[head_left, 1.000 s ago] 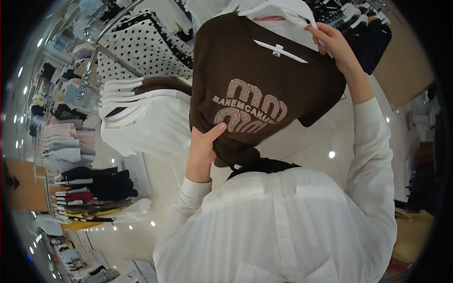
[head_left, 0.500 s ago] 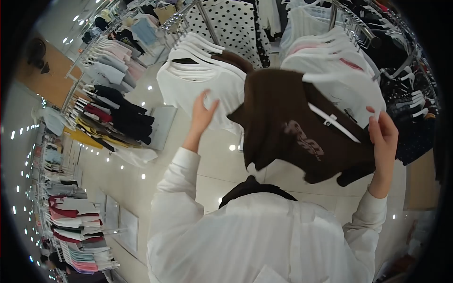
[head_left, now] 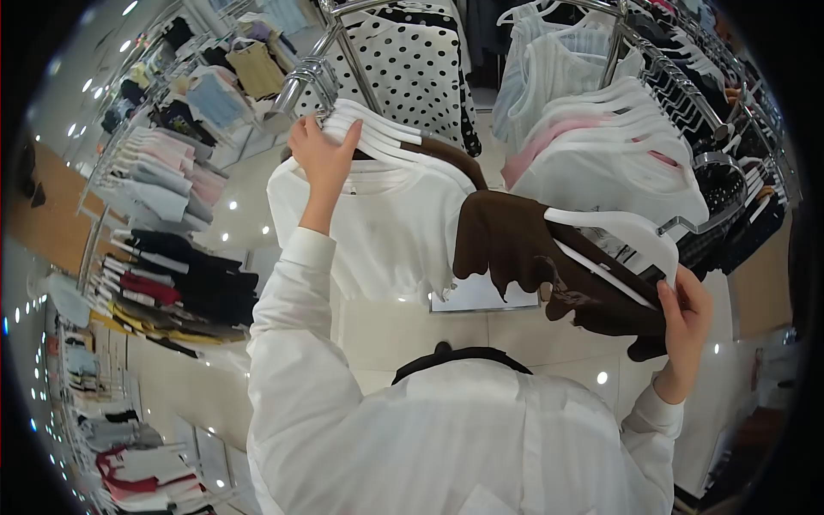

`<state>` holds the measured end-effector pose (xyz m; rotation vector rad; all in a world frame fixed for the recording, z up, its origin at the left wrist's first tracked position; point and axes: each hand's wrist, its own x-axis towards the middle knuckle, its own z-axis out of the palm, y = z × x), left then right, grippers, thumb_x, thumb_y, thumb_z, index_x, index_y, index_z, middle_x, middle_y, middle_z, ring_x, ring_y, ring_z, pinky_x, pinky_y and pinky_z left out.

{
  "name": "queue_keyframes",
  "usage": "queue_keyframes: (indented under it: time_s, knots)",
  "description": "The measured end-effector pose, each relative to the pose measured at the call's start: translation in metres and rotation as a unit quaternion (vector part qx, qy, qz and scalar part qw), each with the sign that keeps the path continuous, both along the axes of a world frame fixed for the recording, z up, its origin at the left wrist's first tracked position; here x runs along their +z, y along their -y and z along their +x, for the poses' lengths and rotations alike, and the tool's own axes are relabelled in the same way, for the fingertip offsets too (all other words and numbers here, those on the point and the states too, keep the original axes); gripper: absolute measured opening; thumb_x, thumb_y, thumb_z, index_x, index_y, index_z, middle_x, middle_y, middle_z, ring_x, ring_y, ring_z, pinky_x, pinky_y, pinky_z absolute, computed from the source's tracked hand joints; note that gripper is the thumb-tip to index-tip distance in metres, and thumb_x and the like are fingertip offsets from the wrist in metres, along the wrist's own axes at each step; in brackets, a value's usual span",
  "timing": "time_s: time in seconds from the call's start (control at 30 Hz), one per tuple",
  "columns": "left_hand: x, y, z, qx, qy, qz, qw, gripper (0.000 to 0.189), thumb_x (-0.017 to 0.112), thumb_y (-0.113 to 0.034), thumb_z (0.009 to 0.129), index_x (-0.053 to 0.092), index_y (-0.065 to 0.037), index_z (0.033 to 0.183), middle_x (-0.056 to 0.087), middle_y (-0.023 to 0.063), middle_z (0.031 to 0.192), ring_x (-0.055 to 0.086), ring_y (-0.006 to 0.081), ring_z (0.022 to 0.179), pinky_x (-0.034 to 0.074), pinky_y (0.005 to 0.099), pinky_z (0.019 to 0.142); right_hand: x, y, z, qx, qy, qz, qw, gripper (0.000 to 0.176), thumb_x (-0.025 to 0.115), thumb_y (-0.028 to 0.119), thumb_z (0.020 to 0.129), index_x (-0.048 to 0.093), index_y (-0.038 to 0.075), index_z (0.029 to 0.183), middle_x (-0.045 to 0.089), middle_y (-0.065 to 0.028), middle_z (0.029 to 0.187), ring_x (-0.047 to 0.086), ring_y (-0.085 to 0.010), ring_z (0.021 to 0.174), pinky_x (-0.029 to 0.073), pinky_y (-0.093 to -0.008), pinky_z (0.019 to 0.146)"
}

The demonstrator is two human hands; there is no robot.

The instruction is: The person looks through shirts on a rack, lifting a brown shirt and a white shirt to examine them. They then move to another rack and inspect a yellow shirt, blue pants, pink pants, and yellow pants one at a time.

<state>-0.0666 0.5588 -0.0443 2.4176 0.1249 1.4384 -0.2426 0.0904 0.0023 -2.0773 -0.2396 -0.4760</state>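
The right hand [head_left: 685,313] grips the brown top [head_left: 505,236] and its hanger [head_left: 627,228] at one shoulder, near the end of the right rail [head_left: 699,108]; soft, probably light, best held by the hanger. The left hand [head_left: 324,159] touches white hangers [head_left: 371,137], closure unclear.

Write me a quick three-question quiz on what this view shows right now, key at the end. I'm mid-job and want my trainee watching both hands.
1. Multiple choice: what is the right hand holding?
a) a polka-dot garment
b) a brown top
c) a pink garment

2. True or false: the left hand is holding the hem of the brown top.

3. Fill the gap: the colour of the hanger in the brown top is ____.

Key:
1. b
2. False; it is at a row of white hangers on the other side of the view.
3. white
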Motion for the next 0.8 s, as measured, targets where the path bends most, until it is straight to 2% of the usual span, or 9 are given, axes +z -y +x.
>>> queue_keyframes:
  time_s: [0.13,0.3,0.4,0.5,0.63,0.73,0.8]
  knots:
    - [-0.001,-0.003,0.043,-0.012,-0.001,-0.010,1.000,0.069,0.067,-0.047,0.065,0.047,0.002,0.109,0.042,0.0185,0.109,0.037,0.0358,0.102,0.029,0.0450,0.088,0.000,-0.038,-0.001,-0.055,-0.004,0.015,0.998,0.019,0.059,0.000,0.076,0.058,-0.005,0.094,0.057,-0.0031,0.076,0.047,-0.0066,0.068,0.037,-0.0187,0.060]
    - [-0.006,-0.009,0.099,-0.001,0.035,-0.022,0.999,0.068,0.065,-0.048,0.064,0.048,0.000,0.109,0.043,0.0166,0.109,0.038,0.0351,0.102,0.026,0.0448,0.089,0.000,-0.059,0.002,-0.065,-0.071,0.004,0.995,0.019,0.057,0.001,0.077,0.058,-0.005,0.095,0.058,-0.0036,0.078,0.049,-0.0076,0.070,0.039,-0.0196,0.064]
    - [-0.004,-0.009,0.118,0.007,0.042,-0.002,0.999,0.066,0.064,-0.046,0.065,0.047,-0.002,0.111,0.045,0.0164,0.109,0.039,0.0342,0.104,0.026,0.0450,0.089,0.004,-0.071,0.002,-0.063,-0.058,0.021,0.996,0.019,0.057,0.001,0.077,0.058,-0.005,0.095,0.058,-0.0031,0.078,0.049,-0.0081,0.070,0.039,-0.0201,0.064]
    - [0.001,-0.008,0.119,-0.002,-0.006,-0.028,1.000,0.065,0.065,-0.043,0.066,0.046,-0.001,0.112,0.041,0.0192,0.113,0.036,0.0362,0.106,0.028,0.0463,0.089,0.007,-0.080,0.011,-0.053,-0.075,0.036,0.995,0.019,0.058,0.001,0.076,0.058,-0.005,0.094,0.058,-0.0034,0.077,0.049,-0.0081,0.069,0.038,-0.0202,0.062]
    - [0.007,-0.004,0.097,-0.039,0.002,-0.052,0.998,0.061,0.066,-0.038,0.066,0.048,-0.003,0.111,0.039,0.0191,0.116,0.036,0.0338,0.107,0.029,0.0443,0.090,0.005,-0.076,0.027,-0.032,-0.066,-0.015,0.997,0.020,0.059,0.001,0.075,0.058,-0.005,0.093,0.058,-0.0052,0.075,0.049,-0.0084,0.068,0.037,-0.0202,0.062]
    - [0.012,0.000,0.071,-0.035,0.047,-0.064,0.996,0.059,0.069,-0.035,0.063,0.049,-0.003,0.109,0.045,0.0187,0.111,0.040,0.0323,0.104,0.031,0.0403,0.089,0.015,-0.067,0.049,-0.009,-0.039,-0.052,0.998,0.021,0.061,0.002,0.073,0.059,-0.005,0.093,0.057,-0.0064,0.073,0.047,-0.0087,0.066,0.037,-0.0204,0.061]
    - [0.010,-0.005,0.058,-0.029,0.002,-0.034,0.999,0.054,0.066,-0.032,0.064,0.049,-0.004,0.107,0.052,0.0140,0.101,0.050,0.0294,0.089,0.037,0.0379,0.080,0.029,-0.060,0.065,-0.022,-0.024,-0.109,0.994,0.022,0.062,0.003,0.072,0.060,-0.004,0.093,0.056,-0.0064,0.072,0.044,-0.0087,0.063,0.036,-0.0203,0.059]
